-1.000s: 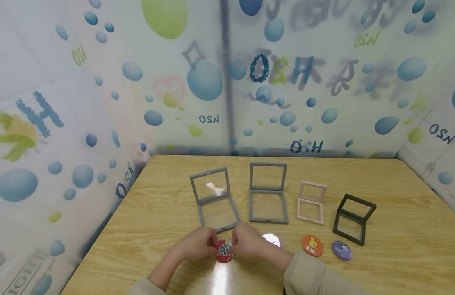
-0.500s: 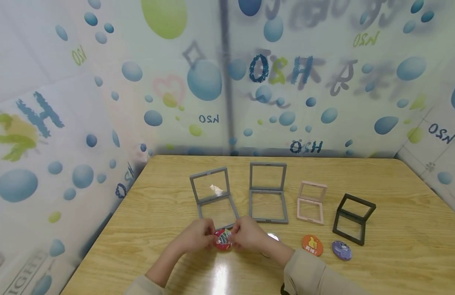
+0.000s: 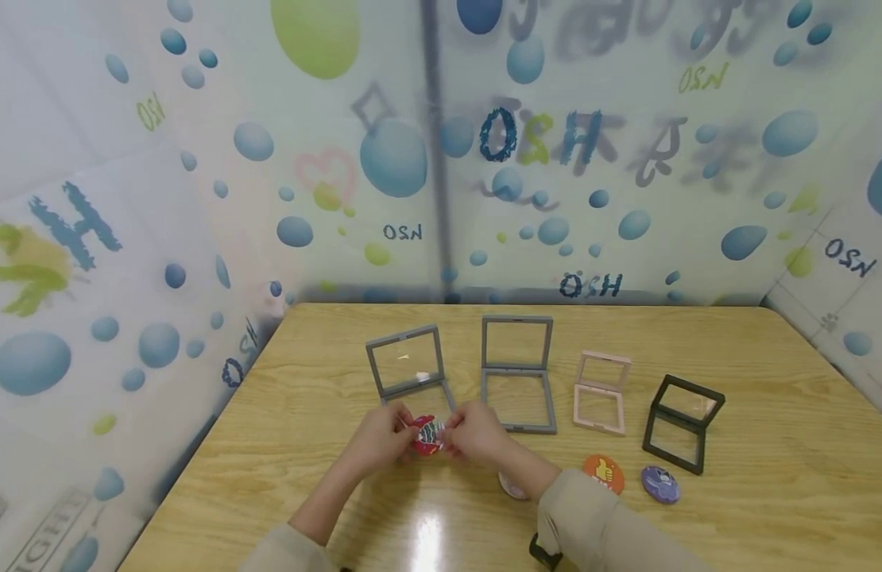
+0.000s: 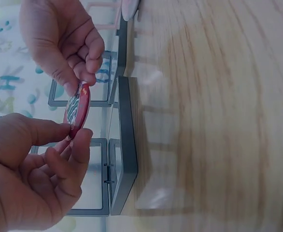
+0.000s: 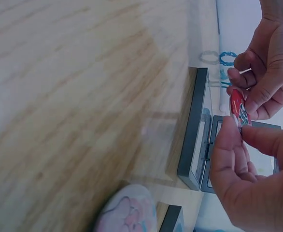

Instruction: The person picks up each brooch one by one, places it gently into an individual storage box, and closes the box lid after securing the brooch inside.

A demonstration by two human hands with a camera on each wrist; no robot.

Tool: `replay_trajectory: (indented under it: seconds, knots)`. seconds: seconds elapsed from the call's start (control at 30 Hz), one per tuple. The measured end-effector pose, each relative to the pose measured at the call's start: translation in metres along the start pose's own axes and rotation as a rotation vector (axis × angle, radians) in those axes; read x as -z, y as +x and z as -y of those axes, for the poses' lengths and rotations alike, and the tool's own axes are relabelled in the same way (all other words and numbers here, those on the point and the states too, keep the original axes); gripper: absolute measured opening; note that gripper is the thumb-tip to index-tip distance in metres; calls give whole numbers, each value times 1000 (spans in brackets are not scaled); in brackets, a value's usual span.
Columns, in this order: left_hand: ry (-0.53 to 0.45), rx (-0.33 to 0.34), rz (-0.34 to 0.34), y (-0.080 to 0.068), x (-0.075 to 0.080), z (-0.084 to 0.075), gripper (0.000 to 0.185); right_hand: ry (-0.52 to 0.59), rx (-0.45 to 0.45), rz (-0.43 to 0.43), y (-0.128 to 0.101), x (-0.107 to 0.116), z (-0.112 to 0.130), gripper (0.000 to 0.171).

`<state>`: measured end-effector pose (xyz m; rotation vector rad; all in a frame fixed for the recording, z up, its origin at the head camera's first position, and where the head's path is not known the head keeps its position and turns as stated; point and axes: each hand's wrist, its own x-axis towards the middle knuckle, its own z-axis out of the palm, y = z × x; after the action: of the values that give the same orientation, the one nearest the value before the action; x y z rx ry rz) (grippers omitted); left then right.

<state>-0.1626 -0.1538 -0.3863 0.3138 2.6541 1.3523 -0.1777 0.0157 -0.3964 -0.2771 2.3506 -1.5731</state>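
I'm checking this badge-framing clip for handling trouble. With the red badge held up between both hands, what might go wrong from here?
1. The red badge is only pinched at its rim by the left hand and right hand; the grip looks slight, so it may slip and drop.
2. It hangs right before the open grey frame, whose lid stands upright; a bump might knock the lid shut or shift the frame.
3. The right sleeve lies close to the orange badge and may sweep it.
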Motion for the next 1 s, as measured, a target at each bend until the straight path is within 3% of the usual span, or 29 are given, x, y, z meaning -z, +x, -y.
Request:
replay_trajectory:
  seconds: [0.2, 0.43, 1.0]
  knots:
    - [3, 51, -68, 8, 0, 2, 8, 41, -33, -28, 10, 0, 4, 6]
    - [-9, 54, -120, 18, 1, 4, 7, 61, -55, -72, 22, 0, 7, 4]
    - [128, 83, -191, 34, 2, 12, 10, 46, -79, -155, 41, -6, 3, 4]
